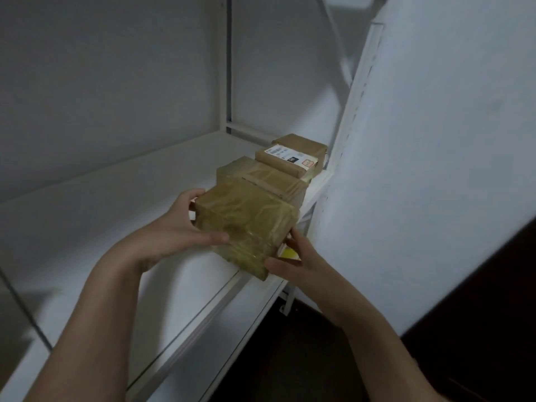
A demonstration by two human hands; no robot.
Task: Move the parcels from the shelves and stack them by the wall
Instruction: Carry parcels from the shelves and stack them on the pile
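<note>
A brown parcel wrapped in shiny tape (246, 224) sits at the front right of the white shelf (116, 227). My left hand (177, 227) grips its left side, thumb across the front face. My right hand (293, 262) holds its lower right corner from underneath. Behind it in a row stand a second taped parcel (266, 178), a parcel with a white label (290, 159), and a plain brown one (301, 143) at the back. Something yellow (290, 253) shows under the held parcel by my right hand.
A white wall (435, 140) stands close on the right of the row. The shelf's upright post (227, 68) rises at the back. Dark floor (290, 358) lies below the shelf's front rail (203, 314).
</note>
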